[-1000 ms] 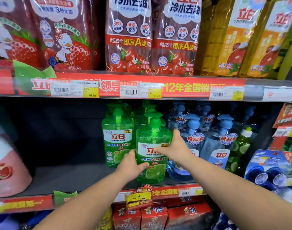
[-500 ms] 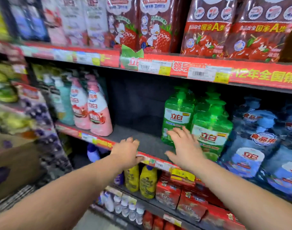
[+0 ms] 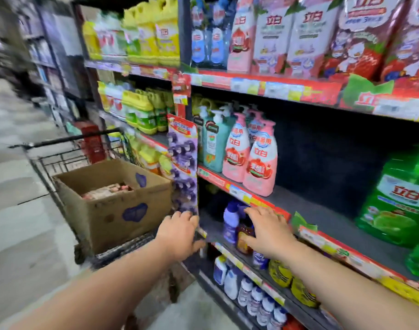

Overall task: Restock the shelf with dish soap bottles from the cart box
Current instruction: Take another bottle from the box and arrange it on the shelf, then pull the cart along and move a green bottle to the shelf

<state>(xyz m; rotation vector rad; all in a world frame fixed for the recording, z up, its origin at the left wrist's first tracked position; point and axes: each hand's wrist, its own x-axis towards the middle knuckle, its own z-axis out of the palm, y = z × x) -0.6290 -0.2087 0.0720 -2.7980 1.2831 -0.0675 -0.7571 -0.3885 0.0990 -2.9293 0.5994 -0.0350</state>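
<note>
hovered with left hand and right hand empty, fingers loose (slightly blurred), likely risked clipping the small bottles swinging toward the box.

The shelf carries teal bottles and pink bottles at the left, green bottles at the right, well apart

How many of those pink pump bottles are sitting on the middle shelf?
3. A front pink bottle stands at the shelf edge, a second pink bottle on its left, and a third pink bottle peeks between them from behind. More may be hidden further back.
</note>
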